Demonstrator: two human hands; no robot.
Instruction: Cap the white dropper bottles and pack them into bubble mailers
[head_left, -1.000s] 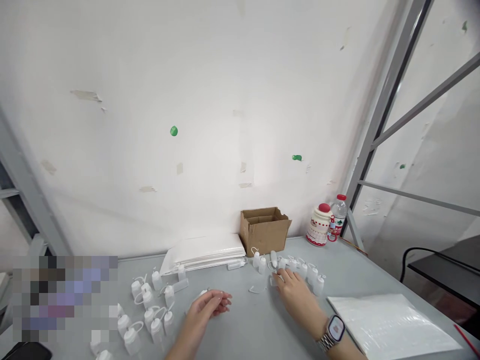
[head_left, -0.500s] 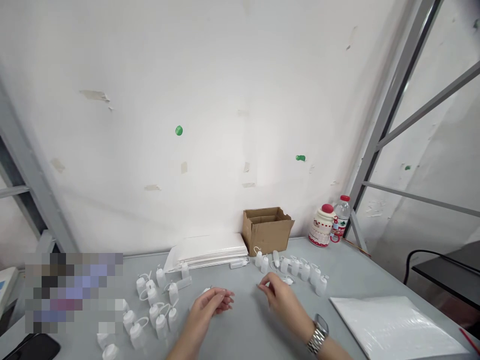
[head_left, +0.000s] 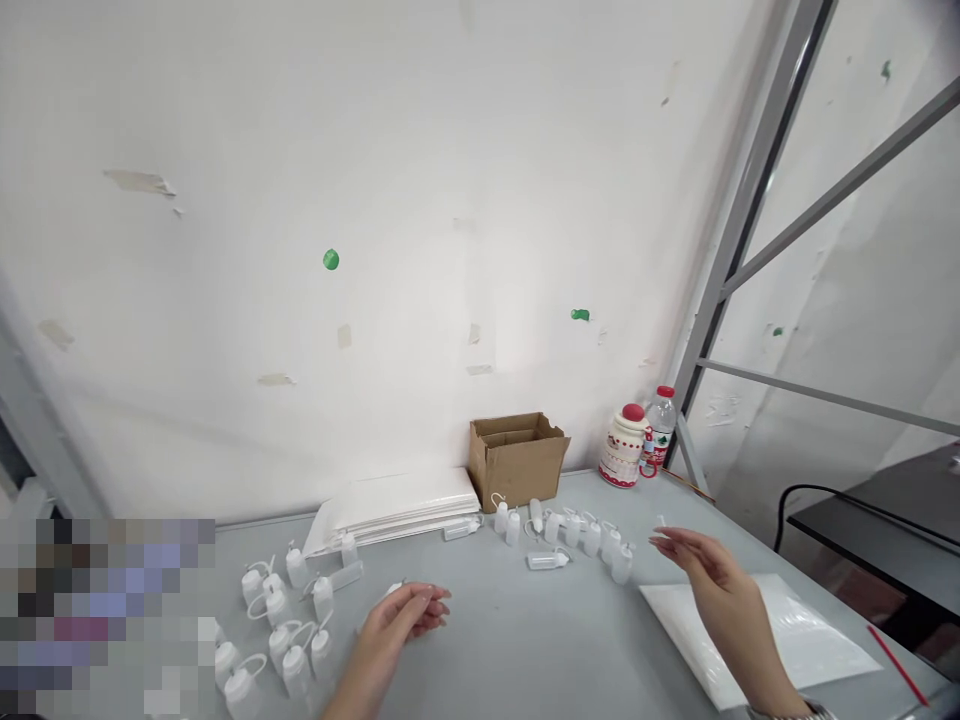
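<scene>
My left hand (head_left: 401, 625) hovers over the table with its fingers curled and the thumb against them; whether it holds anything is hidden. Part of a small white squeeze bottle (head_left: 394, 588) shows just behind its knuckles. To its left stand several translucent squeeze bottles (head_left: 296, 670) with tethered caps. My right hand (head_left: 716, 585) is over a flat white plastic-wrapped pack (head_left: 814, 635), thumb and fingers pinched together. A small pale tip (head_left: 661, 520) pokes up at its fingertips, too small to name. More bottles (head_left: 592, 538) stand in a row left of it, and one bottle (head_left: 546, 561) lies on its side.
An open cardboard box (head_left: 521, 470) stands against the wall beside a stack of white sheets (head_left: 397, 505). Farther right are a cream jar (head_left: 624, 450) with a red lid and a water bottle (head_left: 660, 425). A red stick (head_left: 898, 665) lies at the right edge.
My right hand has moved right, from the middle of the table to over the white pack, uncovering the lying bottle. The left hand stays nearly in place. The view has turned slightly right.
</scene>
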